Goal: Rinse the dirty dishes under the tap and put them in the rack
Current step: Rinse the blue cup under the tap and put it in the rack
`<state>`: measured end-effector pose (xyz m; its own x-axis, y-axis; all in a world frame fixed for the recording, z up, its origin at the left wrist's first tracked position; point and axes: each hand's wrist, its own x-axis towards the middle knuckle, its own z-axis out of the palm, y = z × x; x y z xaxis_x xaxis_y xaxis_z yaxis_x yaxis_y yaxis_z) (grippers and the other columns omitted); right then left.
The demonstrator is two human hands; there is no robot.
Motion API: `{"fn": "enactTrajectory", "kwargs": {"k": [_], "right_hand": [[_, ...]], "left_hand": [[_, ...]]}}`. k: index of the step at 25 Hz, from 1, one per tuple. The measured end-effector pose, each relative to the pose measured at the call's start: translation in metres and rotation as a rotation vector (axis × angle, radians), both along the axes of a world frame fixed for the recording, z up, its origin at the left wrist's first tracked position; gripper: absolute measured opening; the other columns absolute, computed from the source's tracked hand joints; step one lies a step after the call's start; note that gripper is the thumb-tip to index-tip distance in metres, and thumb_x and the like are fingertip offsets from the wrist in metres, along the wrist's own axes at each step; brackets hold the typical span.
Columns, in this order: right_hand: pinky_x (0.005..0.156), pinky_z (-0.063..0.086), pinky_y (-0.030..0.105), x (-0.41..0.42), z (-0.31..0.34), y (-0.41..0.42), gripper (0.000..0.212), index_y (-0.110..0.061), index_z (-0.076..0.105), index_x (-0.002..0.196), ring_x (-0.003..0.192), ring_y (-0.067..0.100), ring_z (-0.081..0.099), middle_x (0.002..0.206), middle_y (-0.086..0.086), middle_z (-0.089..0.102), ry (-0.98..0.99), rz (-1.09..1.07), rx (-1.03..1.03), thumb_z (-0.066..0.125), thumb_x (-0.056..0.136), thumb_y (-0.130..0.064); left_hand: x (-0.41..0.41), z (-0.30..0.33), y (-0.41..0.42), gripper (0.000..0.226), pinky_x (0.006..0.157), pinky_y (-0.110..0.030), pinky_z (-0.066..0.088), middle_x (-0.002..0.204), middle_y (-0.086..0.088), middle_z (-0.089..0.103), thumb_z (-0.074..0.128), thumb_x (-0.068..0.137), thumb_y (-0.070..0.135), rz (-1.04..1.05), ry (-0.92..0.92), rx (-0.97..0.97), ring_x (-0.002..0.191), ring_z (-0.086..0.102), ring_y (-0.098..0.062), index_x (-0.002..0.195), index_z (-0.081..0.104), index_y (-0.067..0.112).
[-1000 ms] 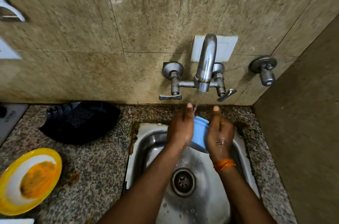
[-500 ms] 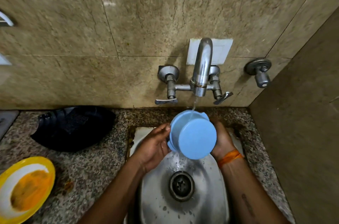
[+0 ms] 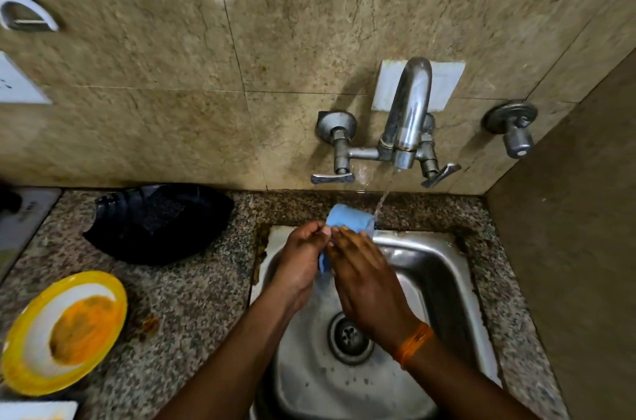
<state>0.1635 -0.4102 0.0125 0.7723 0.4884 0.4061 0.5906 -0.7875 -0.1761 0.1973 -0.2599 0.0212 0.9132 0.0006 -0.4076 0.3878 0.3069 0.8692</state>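
A small blue bowl (image 3: pixel 347 218) is held over the back of the steel sink (image 3: pixel 444 268), tipped on its side with most of it hidden behind my fingers. My left hand (image 3: pixel 303 264) grips its left edge. My right hand (image 3: pixel 364 275) lies across its front, palm against it. Water runs from the chrome tap (image 3: pixel 407 120) and falls at the bowl's right edge. A yellow-rimmed plate (image 3: pixel 65 330) smeared with orange food sits on the granite counter (image 3: pixel 192 295) at the left. No rack is in view.
A black plastic container (image 3: pixel 158 223) lies on the counter behind the plate. A second valve (image 3: pixel 512 126) juts from the wall right of the tap. A side wall (image 3: pixel 568 282) closes off the right. The sink drain (image 3: pixel 349 338) lies below my hands.
The bowl was turned bottom-up toward me half a second ago; now it is tipped sideways and my right hand has come over its front. The view shifted slightly right.
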Motion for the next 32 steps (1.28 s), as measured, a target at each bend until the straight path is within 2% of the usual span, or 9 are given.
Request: {"fn": "enactTrajectory", "kwargs": {"k": [6,10,13,16,19,22,26,29,32], "right_hand": [[0.122,0.031,0.038,0.018,0.01,-0.011,0.047,-0.016,0.052,0.147,0.146,0.023,0.042,0.155,0.004,0.049,0.201,-0.228,0.179,0.043,0.107,-0.037],[0.114,0.04,0.036,0.018,0.007,-0.025,0.09,-0.022,0.026,0.158,0.143,0.02,0.039,0.158,0.005,0.037,0.481,-0.268,0.268,0.059,0.089,-0.07],[0.108,0.046,0.038,0.016,0.003,-0.038,0.113,-0.027,0.028,0.156,0.14,0.018,0.042,0.154,-0.001,0.037,0.566,-0.135,0.259,0.076,0.067,-0.077],[0.095,0.058,0.041,0.023,0.012,-0.041,0.09,-0.033,0.049,0.142,0.119,0.018,0.064,0.133,-0.006,0.062,0.796,-0.161,0.783,0.087,0.066,-0.06],[0.099,0.056,0.052,0.036,0.017,-0.051,0.057,-0.022,0.062,0.135,0.115,0.027,0.069,0.127,0.008,0.072,1.102,-0.187,1.212,0.072,0.086,-0.048],[0.111,0.047,0.046,0.027,0.02,-0.036,0.051,-0.027,0.062,0.136,0.127,0.023,0.061,0.139,0.011,0.064,0.774,-0.312,0.744,0.048,0.096,-0.056],[0.124,0.026,0.044,-0.003,0.021,-0.008,0.063,-0.008,0.041,0.154,0.148,0.027,0.038,0.158,0.013,0.043,0.235,-0.104,0.035,0.035,0.104,-0.046],[0.117,0.038,0.041,0.006,0.028,-0.025,0.072,-0.012,0.046,0.149,0.136,0.027,0.051,0.148,0.011,0.055,0.237,-0.169,-0.132,0.027,0.102,-0.063],[0.092,0.046,0.034,0.024,0.046,-0.034,0.064,-0.021,0.061,0.12,0.111,0.025,0.063,0.116,0.005,0.068,0.384,-0.321,-0.022,0.02,0.102,-0.067]], "left_hand": [[0.013,0.015,-0.016,0.016,0.087,-0.043,0.049,0.099,-0.014,0.075,0.06,0.1,0.016,-0.025,0.022,0.073,0.093,0.066,-0.029,0.092,0.073,0.014],[0.007,0.025,-0.025,0.013,0.084,-0.039,0.05,0.094,-0.007,0.074,0.067,0.095,0.022,-0.019,0.033,0.195,0.092,0.066,-0.027,0.084,0.072,0.017],[0.003,0.027,-0.016,0.037,0.089,-0.049,0.057,0.108,-0.016,0.076,0.07,0.089,0.045,-0.055,0.067,0.147,0.102,0.071,-0.038,0.106,0.075,0.012],[-0.003,0.029,-0.008,0.05,0.088,-0.042,0.059,0.107,-0.004,0.078,0.052,0.098,0.061,-0.166,0.068,0.189,0.1,0.074,-0.021,0.116,0.071,0.019],[-0.017,0.032,-0.015,0.027,0.082,-0.018,0.054,0.091,0.018,0.078,0.047,0.107,0.037,-0.214,-0.004,0.191,0.088,0.07,0.005,0.101,0.07,0.025],[-0.023,0.021,-0.027,0.023,0.088,-0.03,0.05,0.1,0.003,0.077,0.054,0.105,0.028,-0.153,-0.048,0.216,0.093,0.067,-0.011,0.101,0.073,0.016],[-0.012,0.013,-0.029,0.031,0.106,-0.042,0.052,0.116,-0.013,0.077,0.049,0.106,0.021,-0.005,0.089,0.042,0.111,0.072,-0.028,0.119,0.073,0.007],[-0.014,0.02,-0.036,0.029,0.086,-0.036,0.06,0.112,-0.017,0.077,0.049,0.105,0.018,-0.014,0.209,-0.068,0.098,0.075,-0.028,0.116,0.073,0.006],[-0.008,0.034,-0.044,0.031,0.087,-0.037,0.06,0.109,-0.018,0.077,0.05,0.103,0.021,-0.107,0.232,-0.047,0.095,0.075,-0.029,0.114,0.073,0.003]]}}
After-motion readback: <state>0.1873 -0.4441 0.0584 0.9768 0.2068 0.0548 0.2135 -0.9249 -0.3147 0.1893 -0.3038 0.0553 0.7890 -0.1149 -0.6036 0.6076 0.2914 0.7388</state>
